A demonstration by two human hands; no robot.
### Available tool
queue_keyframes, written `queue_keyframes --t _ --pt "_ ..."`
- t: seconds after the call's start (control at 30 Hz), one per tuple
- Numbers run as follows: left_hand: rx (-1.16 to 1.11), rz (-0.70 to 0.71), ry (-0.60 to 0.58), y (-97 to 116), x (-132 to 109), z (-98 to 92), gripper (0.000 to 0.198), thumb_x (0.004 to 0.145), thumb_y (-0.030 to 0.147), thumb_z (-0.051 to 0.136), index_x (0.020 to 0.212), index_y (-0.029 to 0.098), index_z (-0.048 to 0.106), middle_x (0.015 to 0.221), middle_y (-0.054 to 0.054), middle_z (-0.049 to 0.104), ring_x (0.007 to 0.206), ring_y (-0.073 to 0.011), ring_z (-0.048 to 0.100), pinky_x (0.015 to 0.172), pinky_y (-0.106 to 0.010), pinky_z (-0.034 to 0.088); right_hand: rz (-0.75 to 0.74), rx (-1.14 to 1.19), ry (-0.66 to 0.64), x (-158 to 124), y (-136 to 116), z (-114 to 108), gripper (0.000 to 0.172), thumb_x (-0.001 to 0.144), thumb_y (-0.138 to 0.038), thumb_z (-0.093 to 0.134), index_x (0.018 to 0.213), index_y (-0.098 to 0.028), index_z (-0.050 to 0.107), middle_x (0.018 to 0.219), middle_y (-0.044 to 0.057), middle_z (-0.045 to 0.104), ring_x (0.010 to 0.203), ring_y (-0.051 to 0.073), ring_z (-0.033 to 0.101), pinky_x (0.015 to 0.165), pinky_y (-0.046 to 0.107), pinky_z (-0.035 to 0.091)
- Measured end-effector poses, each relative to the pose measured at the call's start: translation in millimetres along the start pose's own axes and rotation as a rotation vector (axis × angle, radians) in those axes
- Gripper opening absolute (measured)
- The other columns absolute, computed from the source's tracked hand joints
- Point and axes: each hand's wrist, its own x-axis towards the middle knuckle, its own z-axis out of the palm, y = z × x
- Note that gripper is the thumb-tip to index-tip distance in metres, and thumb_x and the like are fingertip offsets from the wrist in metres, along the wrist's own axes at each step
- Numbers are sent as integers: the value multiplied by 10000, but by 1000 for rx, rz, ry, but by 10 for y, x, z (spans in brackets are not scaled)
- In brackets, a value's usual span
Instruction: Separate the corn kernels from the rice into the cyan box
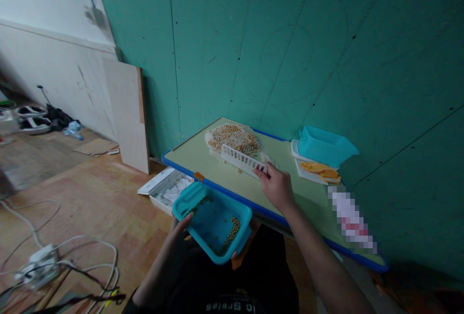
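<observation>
My left hand (182, 225) grips the near-left rim of a blue plastic basin (210, 215), thumb over the edge. The basin hangs tilted just below the table's front edge, with a small heap of yellow beans (232, 231) in its right end. My right hand (275, 183) is closed on one end of a white slotted plastic strip (242, 159), which stands on edge on the table. The strip's far end meets the near side of a pile of yellow beans mixed with white grains (234, 139). A few loose beans lie in front of the strip.
On the green table (192, 157) at right, a second blue basin (324, 145) rests with a white tray and orange gloves (321, 170). An open white box (170, 190) sits under the table's left side. Cables and a power strip (41, 265) lie on the floor at left.
</observation>
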Motion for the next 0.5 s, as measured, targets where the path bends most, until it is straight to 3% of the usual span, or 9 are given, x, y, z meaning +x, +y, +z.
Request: queue_keyframes --t 0.27,0.5 --pt "22 26 4 18 -66 35 1255 690 547 1059 1740 469 375 1540 -164 700 1321 -477 761 969 -578 663 -26 97 -40 -20 1 -42 190 1099 -334 701 1002 -239 833 864 84 887 705 242 821 648 281 519" --pt "8 55 0 44 -194 71 1107 755 565 1019 1691 388 456 1407 -161 772 1261 -456 789 964 -579 675 -39 147 -97 -13 -19 -43 136 1082 -301 744 1014 -224 832 881 72 893 709 208 825 660 245 525"
